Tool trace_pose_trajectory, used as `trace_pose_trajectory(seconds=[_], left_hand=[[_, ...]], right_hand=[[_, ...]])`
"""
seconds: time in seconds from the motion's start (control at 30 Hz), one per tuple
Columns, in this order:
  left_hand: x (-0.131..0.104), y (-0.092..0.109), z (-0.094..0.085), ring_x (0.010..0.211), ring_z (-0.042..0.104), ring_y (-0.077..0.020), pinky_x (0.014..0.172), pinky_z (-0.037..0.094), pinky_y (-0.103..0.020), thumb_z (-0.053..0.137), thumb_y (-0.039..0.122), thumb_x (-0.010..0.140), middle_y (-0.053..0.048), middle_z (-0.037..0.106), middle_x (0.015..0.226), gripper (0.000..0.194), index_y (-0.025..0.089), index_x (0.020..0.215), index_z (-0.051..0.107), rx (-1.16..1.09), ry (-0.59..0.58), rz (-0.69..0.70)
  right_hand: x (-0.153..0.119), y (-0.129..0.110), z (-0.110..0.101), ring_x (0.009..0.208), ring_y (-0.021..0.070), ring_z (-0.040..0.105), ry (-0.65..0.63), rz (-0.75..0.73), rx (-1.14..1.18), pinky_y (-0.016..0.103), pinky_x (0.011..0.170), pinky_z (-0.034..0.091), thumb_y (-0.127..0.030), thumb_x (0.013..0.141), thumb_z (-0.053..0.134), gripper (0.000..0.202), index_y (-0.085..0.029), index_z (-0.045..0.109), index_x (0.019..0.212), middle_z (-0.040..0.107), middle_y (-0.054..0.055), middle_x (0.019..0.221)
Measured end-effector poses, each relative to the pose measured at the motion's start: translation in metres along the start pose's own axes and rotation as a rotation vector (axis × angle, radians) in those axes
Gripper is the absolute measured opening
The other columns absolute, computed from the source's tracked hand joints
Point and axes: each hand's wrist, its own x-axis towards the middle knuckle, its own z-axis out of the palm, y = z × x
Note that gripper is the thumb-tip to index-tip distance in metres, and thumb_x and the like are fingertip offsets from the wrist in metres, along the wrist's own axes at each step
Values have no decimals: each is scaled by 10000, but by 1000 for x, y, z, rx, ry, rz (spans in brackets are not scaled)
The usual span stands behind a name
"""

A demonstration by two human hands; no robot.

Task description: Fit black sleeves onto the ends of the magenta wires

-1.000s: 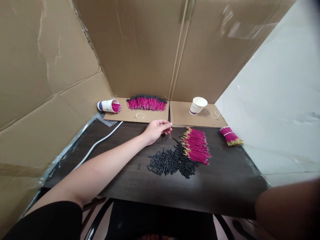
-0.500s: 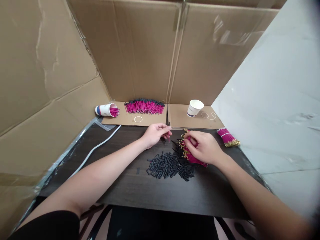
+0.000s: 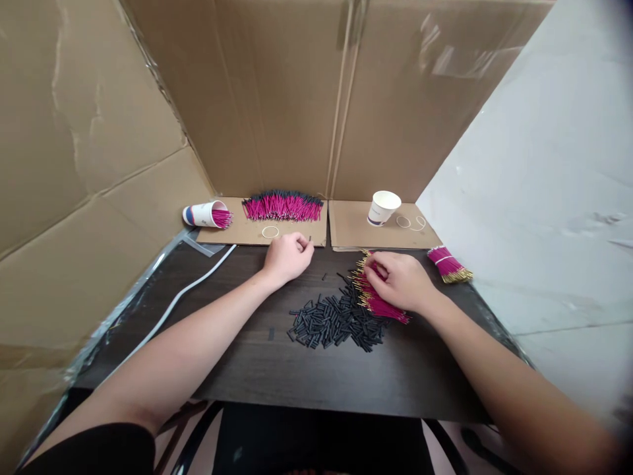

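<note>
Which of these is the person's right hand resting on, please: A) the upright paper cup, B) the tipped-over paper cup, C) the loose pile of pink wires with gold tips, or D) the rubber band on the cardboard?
C: the right hand lies on the loose pile of pink wires, next to the black tube pieces, well short of the upright paper cup.

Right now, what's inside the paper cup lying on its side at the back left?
The tipped cup holds pink wires, their ends poking out of its mouth onto the cardboard. How far in they reach is hidden by the cup's wall.
</note>
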Motion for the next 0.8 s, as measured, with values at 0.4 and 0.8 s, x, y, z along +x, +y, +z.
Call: trace_pose_trajectory(seconds=[0.4, 0.8], left_hand=[[16, -12, -9, 910, 718, -280, 1001, 587, -474, 659, 396, 980, -110, 785, 843, 283, 194, 833, 792, 322, 35, -23], [15, -12, -9, 988, 710, -279, 1053, 581, -491, 638, 436, 1010, -122, 775, 915, 314, 184, 918, 801, 326, 25, -48]], right_hand=[[2, 33, -1, 905, 274, 703, -19, 146, -118, 418, 798, 494, -386, 1064, 597, 255, -231, 800, 1070, 768, 68, 992], [4, 38, 0, 904, 277, 708, -78, 167, -85, 437, 812, 499, -399, 1093, 582, 312, -223, 807, 970, 789, 77, 1009]])
